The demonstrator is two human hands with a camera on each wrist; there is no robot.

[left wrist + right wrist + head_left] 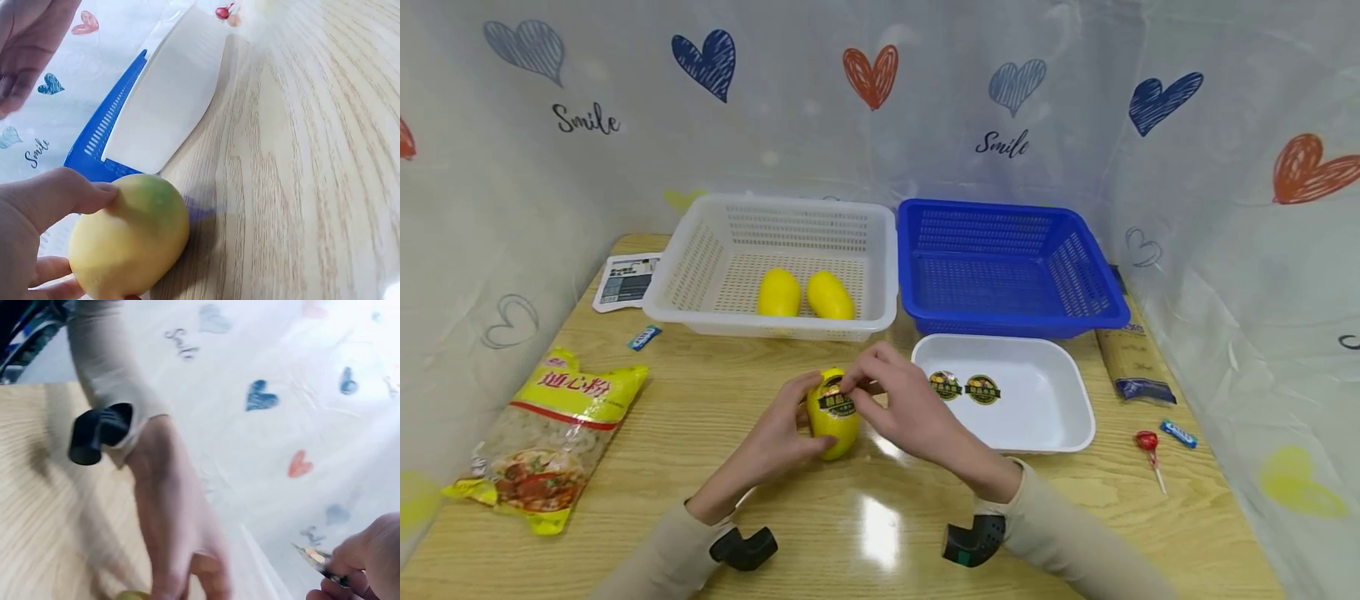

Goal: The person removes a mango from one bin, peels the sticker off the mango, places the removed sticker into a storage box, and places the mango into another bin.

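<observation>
My left hand (780, 439) grips a yellow mango (838, 435) at the middle of the table, thumb on the near side and fingers curled at the far side. Greenish skin shows at one end of the mango (134, 234) in the left wrist view. My right hand (917, 410) pinches a round dark sticker (835, 402) by its edge. From the head it overlaps the mango's upper face; the right wrist view shows the sticker (320, 564) held out between thumb and fingers. Two similar stickers (982, 389) lie in the white tray (1037, 421) beside my right hand.
Behind stand a white basket (775, 327) with two yellow mangoes (779, 292) and a blue basket (1015, 321). A noodle bag (561, 433) lies left. To the right are a lollipop (1147, 442), a small blue-wrapped candy (1178, 434) and a brown packet (1131, 354).
</observation>
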